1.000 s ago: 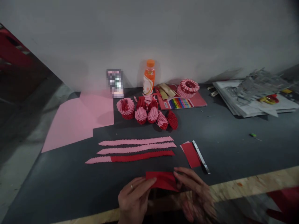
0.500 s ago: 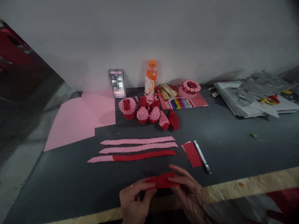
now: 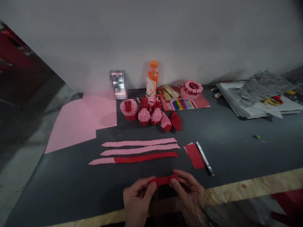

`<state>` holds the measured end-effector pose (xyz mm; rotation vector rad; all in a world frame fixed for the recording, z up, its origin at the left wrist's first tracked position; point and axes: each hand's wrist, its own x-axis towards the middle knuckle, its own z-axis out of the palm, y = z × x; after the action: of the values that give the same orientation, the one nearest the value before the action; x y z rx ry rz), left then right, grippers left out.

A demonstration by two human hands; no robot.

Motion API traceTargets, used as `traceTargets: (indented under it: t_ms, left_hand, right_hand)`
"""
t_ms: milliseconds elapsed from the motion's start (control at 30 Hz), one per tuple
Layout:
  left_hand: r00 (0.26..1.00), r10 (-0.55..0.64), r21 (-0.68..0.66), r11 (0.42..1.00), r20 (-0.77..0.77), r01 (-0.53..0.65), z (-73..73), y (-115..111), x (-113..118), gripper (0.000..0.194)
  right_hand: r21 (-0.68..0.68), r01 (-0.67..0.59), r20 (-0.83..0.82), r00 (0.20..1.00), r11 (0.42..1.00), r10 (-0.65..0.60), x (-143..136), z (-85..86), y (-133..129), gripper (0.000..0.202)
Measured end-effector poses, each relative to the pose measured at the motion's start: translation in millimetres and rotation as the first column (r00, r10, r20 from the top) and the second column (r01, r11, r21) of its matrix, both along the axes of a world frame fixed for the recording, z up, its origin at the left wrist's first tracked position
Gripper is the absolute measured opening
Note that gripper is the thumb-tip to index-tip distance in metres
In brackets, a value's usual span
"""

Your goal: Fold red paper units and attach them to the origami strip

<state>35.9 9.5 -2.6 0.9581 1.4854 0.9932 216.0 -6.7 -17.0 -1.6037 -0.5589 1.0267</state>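
A narrow strip of red paper [image 3: 163, 180] is stretched between my two hands above the table's front edge. My left hand [image 3: 139, 197] pinches its left end between thumb and fingers. At the other end, my right hand [image 3: 187, 190] grips it with the thumb on the near side. Beyond the hands lie two pink pleated paper strips [image 3: 139, 143] and one half pink, half red pleated strip [image 3: 144, 158]. Flat to the right is a small stack of red paper pieces [image 3: 195, 156], with a closed silver utility knife [image 3: 205, 159] along its edge.
Large pink sheets [image 3: 78, 123] cover the table's left side. Several folded red-and-pink paper pieces [image 3: 144, 112] stand at the back, near an orange drink bottle [image 3: 152, 78], a phone [image 3: 118, 84] and a round paper piece [image 3: 191, 90]. Papers [image 3: 251, 107] with grey scraps are piled at right.
The red paper has become narrower, its near edge now turned up. My thumbs have shifted onto its near side, and both hands have drawn slightly together.
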Motion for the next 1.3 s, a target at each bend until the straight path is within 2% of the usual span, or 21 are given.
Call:
traceTargets:
  t_ms: [100,333,500,600,833,967,1100,1200,1300]
  left_hand:
    - [1.0,-0.023,-0.001,1.0,0.001,0.023,0.7,1.1,-0.2,0.033]
    - [0.999,-0.031,-0.025,0.999,0.012,0.032,4.3,3.9,1.0,0.037]
    - [0.999,0.045,-0.058,0.997,0.024,-0.044,3.7,5.6,5.7,0.046]
    - [0.998,0.064,-0.037,0.997,-0.001,-0.064,3.8,6.0,7.8,0.043]
    - [0.992,-0.056,0.011,0.998,-0.111,0.057,4.2,5.2,5.1,0.036]
    - [0.981,-0.088,0.054,0.994,-0.172,0.098,4.9,8.0,5.4,0.034]
    - [0.972,-0.106,0.14,0.981,-0.208,0.137,8.1,10.2,7.9,0.04]
    - [0.964,-0.06,0.211,0.97,-0.259,0.117,9.7,8.7,11.3,0.04]
    - [0.967,-0.028,0.249,0.964,-0.252,0.093,6.2,4.2,15.5,0.036]
  right_hand:
    - [0.009,0.002,0.024,1.0,1.0,-0.002,1.6,-1.5,2.9,0.032]
    - [0.012,-0.002,0.022,1.0,1.0,0.002,2.4,-3.9,5.9,0.03]
    - [0.008,-0.003,0.025,1.0,1.0,0.002,3.9,-2.0,7.3,0.029]
    - [0.004,-0.001,0.033,0.999,1.0,0.001,6.1,0.9,7.6,0.029]
    - [-0.005,-0.007,0.03,1.0,1.0,0.008,6.4,7.6,9.7,0.03]
    - [-0.041,0.003,-0.004,1.0,0.999,-0.003,4.8,10.0,11.9,0.041]
    - [-0.057,0.025,-0.044,0.999,0.998,-0.027,2.9,13.7,13.3,0.055]
    - [-0.027,0.023,-0.096,0.995,0.999,-0.026,-4.5,16.7,12.7,0.06]
    - [0.016,-0.044,-0.167,0.985,0.999,0.046,-19.4,17.9,10.2,0.082]
